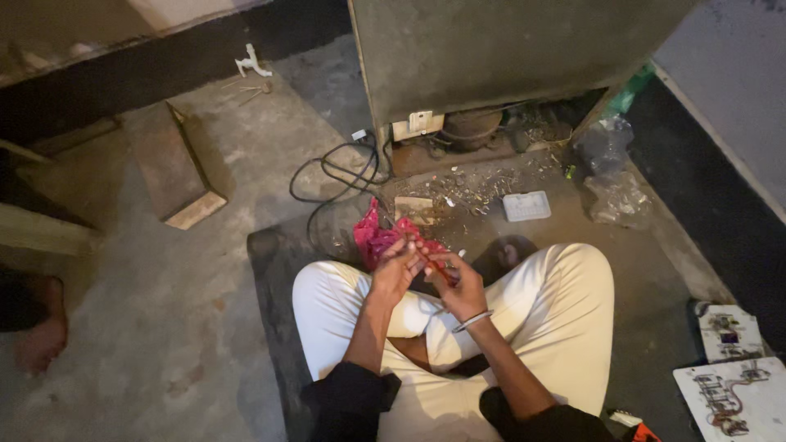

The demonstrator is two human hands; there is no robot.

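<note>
Seated person works a small reddish piece between both hands above a red cloth.

The person sits cross-legged on the concrete floor (164, 327) in pale trousers (565, 303). The left hand (395, 270) and right hand (458, 286) meet just above the lap, fingers narrowed and pinched around a thin reddish piece (434, 266) held between them; what it is cannot be told, being too small. Just beyond the hands a crumpled red cloth (377, 237) lies on the floor, touching or nearly touching the left fingers. A metal bangle (473, 321) circles the right wrist. Farther on stands a large grey appliance (508, 49) with its base open, a black cable (344, 172) coiled beside it and a small white box (526, 205) amid debris. White circuit boards (729, 393) lie at the right, well apart.
</note>
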